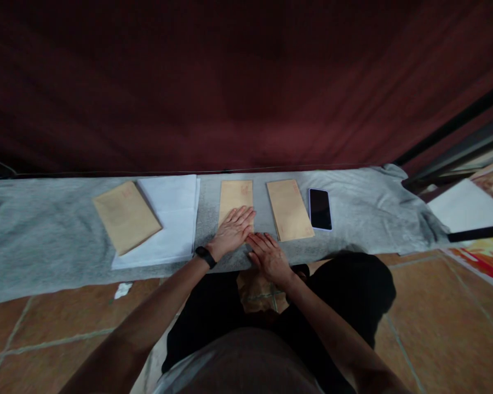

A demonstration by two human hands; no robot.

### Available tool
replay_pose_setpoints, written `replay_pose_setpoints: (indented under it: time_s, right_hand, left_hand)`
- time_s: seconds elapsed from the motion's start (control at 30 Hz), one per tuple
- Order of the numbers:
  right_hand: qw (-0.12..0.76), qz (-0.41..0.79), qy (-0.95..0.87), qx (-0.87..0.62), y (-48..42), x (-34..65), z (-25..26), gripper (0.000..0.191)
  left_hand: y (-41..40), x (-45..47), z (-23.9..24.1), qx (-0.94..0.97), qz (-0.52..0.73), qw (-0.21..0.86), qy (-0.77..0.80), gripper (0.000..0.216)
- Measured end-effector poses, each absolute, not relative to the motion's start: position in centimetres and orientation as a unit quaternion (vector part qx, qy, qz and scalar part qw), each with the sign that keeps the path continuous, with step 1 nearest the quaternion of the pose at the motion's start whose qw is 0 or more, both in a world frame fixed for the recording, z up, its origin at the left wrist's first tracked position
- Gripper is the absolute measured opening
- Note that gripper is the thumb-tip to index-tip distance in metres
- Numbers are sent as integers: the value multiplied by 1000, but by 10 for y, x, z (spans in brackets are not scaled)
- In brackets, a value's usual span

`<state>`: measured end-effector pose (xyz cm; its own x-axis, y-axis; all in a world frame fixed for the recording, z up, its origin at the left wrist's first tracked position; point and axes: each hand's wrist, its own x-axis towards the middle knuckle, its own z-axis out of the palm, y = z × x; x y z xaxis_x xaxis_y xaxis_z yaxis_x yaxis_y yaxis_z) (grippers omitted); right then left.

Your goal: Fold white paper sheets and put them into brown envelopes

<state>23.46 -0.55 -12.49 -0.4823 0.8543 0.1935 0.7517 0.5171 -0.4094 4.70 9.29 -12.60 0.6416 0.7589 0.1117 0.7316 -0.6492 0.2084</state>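
Observation:
A brown paper envelope (235, 194) with small red print lies upright in front of me on the grey cloth. My left hand (233, 227) rests flat across its lower part, fingers stretched out, a black band on the wrist. Close beside it, my right hand (270, 257) touches the envelope's lower right corner with its fingertips, fingers extended and palm down. Both hands cover the envelope's bottom edge. To the right lies another brown envelope or small stack (290, 210), slightly turned.
A phone (320, 209) lies right of the envelopes. On the left, a brown envelope pile (126, 217) overlaps white paper sheets (170, 219). Grey cloth (365, 210) covers the narrow bench before a dark red panel (246, 98). A crumpled white scrap (123, 290) is on the tiled floor.

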Motion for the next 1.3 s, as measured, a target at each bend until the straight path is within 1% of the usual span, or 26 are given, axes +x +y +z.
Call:
replay_pose_setpoints:
  time_s: [0.27,0.7,0.93,1.07,1.17,1.3]
  right_hand:
    - [205,148,-846,-470,-5,237,-127,46]
    - [290,171,-817,-469,-5,237,-128,39]
    - [301,187,-797,-488,1,235,-129,40]
    - [281,194,-818,-464,7,229,-125,44]
    - [240,185,-842,-446,12,221,-123,47]
    - [186,156,-856,-457,25,211,-124,48]
  left_hand:
    - [82,45,-128,901,104,65,417,55]
    - [51,35,-126,911,92,52,399,52]
    - [25,25,-125,909,94,53,403,57]
    - [13,19,-124,908,101,40,405,58]
    - [4,17,-124,897,103,19,429,61]
    - [-3,17,-125,884,99,-4,457,64]
